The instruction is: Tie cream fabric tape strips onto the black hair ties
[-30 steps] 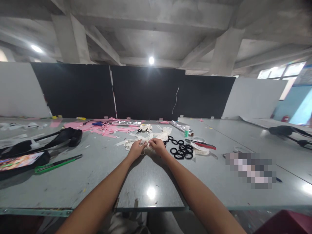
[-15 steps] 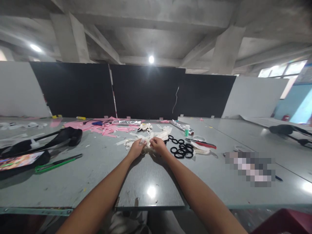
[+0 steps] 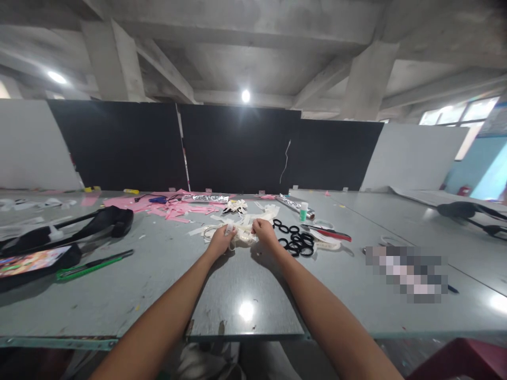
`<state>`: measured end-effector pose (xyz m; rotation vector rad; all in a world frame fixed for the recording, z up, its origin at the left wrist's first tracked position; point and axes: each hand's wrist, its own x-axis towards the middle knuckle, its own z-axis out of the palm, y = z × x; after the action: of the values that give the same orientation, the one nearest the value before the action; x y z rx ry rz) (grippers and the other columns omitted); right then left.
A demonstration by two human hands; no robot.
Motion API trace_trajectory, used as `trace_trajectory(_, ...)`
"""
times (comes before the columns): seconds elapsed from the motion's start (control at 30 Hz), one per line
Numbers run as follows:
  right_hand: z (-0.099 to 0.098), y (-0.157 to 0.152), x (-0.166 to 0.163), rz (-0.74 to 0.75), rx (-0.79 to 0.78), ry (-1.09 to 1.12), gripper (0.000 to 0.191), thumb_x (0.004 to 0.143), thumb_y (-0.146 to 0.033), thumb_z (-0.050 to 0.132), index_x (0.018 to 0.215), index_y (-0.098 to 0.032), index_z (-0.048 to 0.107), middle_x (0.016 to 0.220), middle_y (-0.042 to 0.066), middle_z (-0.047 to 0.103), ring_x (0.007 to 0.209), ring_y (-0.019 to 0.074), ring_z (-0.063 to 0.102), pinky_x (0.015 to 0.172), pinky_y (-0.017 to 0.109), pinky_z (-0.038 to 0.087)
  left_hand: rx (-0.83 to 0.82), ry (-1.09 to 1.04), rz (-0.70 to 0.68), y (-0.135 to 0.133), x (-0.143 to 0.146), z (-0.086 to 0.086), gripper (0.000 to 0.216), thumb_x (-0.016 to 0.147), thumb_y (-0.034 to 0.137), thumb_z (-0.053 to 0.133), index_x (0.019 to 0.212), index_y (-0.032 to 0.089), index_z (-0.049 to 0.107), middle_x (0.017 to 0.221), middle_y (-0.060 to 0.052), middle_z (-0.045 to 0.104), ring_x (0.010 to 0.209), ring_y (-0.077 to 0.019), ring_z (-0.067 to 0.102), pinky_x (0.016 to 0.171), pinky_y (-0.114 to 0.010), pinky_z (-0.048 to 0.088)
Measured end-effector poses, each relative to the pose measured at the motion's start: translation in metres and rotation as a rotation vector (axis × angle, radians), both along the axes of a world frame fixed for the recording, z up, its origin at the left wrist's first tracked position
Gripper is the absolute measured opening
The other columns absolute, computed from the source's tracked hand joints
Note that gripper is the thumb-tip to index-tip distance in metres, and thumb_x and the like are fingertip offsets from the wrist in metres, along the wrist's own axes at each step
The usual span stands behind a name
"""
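Cream strips, gathered in a loose bundle (image 3: pixel 244 233), lie between your two hands, low over the middle of the grey table (image 3: pixel 245 285). Your left hand (image 3: pixel 222 240) is closed on the bundle's left end, with a white band showing across the fingers. Your right hand (image 3: pixel 262 230) has its fingertips pinched together at the bundle's right end; whether they grip one strip or several is too small to tell. More pale scraps (image 3: pixel 269 212) spread just behind your right hand, and a white rosette (image 3: pixel 236 206) sits beyond the bundle.

Black rings (image 3: pixel 303 244) are heaped beside your right hand, some overlapping. Past them you have a green bottle (image 3: pixel 303 212) with a white cap, standing upright, and a red-handled tool (image 3: pixel 338 236) lying flat. Pink scraps (image 3: pixel 174 210) cover the table's far side to your left, near a foil-wrapped roll (image 3: pixel 208 199). Well apart from your left hand, a green cutter (image 3: pixel 95 265) lies next to a lit screen (image 3: pixel 35 262).
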<state>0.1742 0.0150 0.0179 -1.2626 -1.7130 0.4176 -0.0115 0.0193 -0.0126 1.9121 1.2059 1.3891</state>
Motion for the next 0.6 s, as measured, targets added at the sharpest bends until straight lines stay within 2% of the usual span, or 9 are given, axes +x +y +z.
trace_trajectory(0.1, 0.027, -0.008, 0.003, 0.01, -0.007, -0.058, 0.045, 0.086, -0.035, 0.042, 0.047, -0.017, 0.055, 0.049, 0.001, 0.057, 0.051, 0.012, 0.05, 0.057, 0.023, 0.034, 0.0, 0.008, -0.02, -0.004, 0.001, 0.002, 0.026, 0.075, 0.039, 0.052, 0.077, 0.015, 0.061, 0.074, -0.003, 0.063, 0.068, -0.016, 0.055, 0.062, -0.025, 0.041)
trace_trajectory(0.17, 0.055, -0.03, 0.009, 0.065, 0.034, -0.064, 0.045, 0.084, -0.042, 0.047, 0.05, -0.016, 0.06, 0.051, 0.002, 0.059, 0.052, 0.0126, 0.052, 0.057, 0.024, 0.036, -0.014, 0.018, 0.006, -0.007, 0.001, 0.004, 0.025, 0.075, 0.038, 0.052, 0.077, 0.015, 0.06, 0.073, -0.003, 0.063, 0.066, -0.0157, 0.056, 0.061, -0.024, 0.041)
trace_trajectory(0.23, 0.08, -0.071, 0.019, 0.106, 0.128, -0.001, 0.035, 0.083, -0.041, 0.051, 0.062, -0.017, 0.066, 0.058, 0.001, 0.061, 0.058, 0.0132, 0.055, 0.058, 0.024, 0.038, -0.032, 0.033, 0.028, -0.011, 0.0, 0.006, 0.024, 0.074, 0.038, 0.052, 0.076, 0.015, 0.06, 0.071, -0.003, 0.063, 0.062, -0.0153, 0.055, 0.059, -0.024, 0.04)
trace_trajectory(0.3, 0.092, -0.128, 0.034, 0.159, 0.188, 0.057, 0.029, 0.084, -0.038, 0.052, 0.068, -0.018, 0.065, 0.07, 0.002, 0.066, 0.068, 0.0138, 0.059, 0.063, 0.024, 0.042, -0.035, 0.045, 0.022, -0.012, 0.001, 0.007, 0.024, 0.074, 0.038, 0.052, 0.076, 0.015, 0.06, 0.07, -0.003, 0.063, 0.061, -0.0154, 0.055, 0.058, -0.024, 0.04)
trace_trajectory(0.37, 0.087, -0.189, 0.057, 0.252, 0.169, -0.006, 0.024, 0.084, -0.036, 0.055, 0.069, -0.02, 0.064, 0.076, 0.002, 0.067, 0.073, 0.0142, 0.061, 0.068, 0.025, 0.045, -0.031, 0.055, 0.023, -0.012, 0.001, 0.007, 0.026, 0.074, 0.04, 0.051, 0.076, 0.016, 0.061, 0.07, -0.003, 0.063, 0.062, -0.0164, 0.056, 0.057, -0.025, 0.039)
trace_trajectory(0.43, 0.069, -0.246, 0.087, 0.289, 0.109, -0.101, 0.017, 0.083, -0.033, 0.058, 0.072, -0.022, 0.064, 0.077, 0.003, 0.067, 0.073, 0.0149, 0.062, 0.068, 0.025, 0.047, -0.032, 0.063, 0.037, -0.01, 0.001, 0.007, 0.027, 0.073, 0.041, 0.052, 0.075, 0.016, 0.061, 0.07, -0.004, 0.064, 0.063, -0.0174, 0.057, 0.057, -0.025, 0.039)
trace_trajectory(0.53, 0.035, -0.31, 0.146, 0.178, -0.005, -0.178, 0.017, 0.082, -0.034, 0.059, 0.069, -0.023, 0.063, 0.074, 0.004, 0.067, 0.069, 0.017, 0.063, 0.062, 0.025, 0.05, -0.026, 0.067, 0.057, -0.007, 0.002, 0.005, 0.027, 0.071, 0.041, 0.053, 0.074, 0.016, 0.061, 0.07, -0.004, 0.064, 0.064, -0.018, 0.056, 0.058, -0.026, 0.04)
trace_trajectory(0.6, 0.015, -0.337, 0.186, -0.001, -0.064, -0.206, 0.021, 0.079, -0.039, 0.06, 0.064, -0.024, 0.061, 0.068, 0.004, 0.066, 0.062, 0.0176, 0.063, 0.057, 0.024, 0.051, -0.032, 0.053, 0.062, -0.006, 0.001, 0.004, 0.027, 0.07, 0.042, 0.055, 0.074, 0.016, 0.061, 0.069, -0.004, 0.064, 0.063, -0.0181, 0.056, 0.058, -0.027, 0.041)
